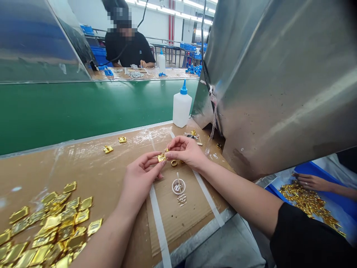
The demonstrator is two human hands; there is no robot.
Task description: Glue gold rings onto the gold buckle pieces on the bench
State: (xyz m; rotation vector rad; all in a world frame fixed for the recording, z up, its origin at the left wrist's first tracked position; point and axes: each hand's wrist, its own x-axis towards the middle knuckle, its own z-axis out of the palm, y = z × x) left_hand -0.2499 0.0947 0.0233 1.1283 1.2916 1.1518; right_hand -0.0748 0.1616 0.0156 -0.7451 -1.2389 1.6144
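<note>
My left hand [139, 178] is closed, its thumb and fingers pinching a small shiny gold rectangular piece [161, 158] above the cardboard-covered bench. Right beside it, my right hand [190, 153] pinches a tiny gold part [167, 150] against or very near that piece; contact is hard to make out. Below the fingers lies a gold ring-shaped part [174, 163]. Nearer to me stands a small clear cup [173, 187] with a thin white stick [178, 178] leaning in it. A shiny smeared patch [182, 200] is in front of the cup.
Many gold rectangular pieces [60, 227] are heaped at left; two gold pieces [108, 149] lie farther back. A white bottle [182, 109] stands by the green belt [83, 111]. A metal hood [264, 93] rises at right, near another person's hand [312, 182] in a blue tray [331, 175].
</note>
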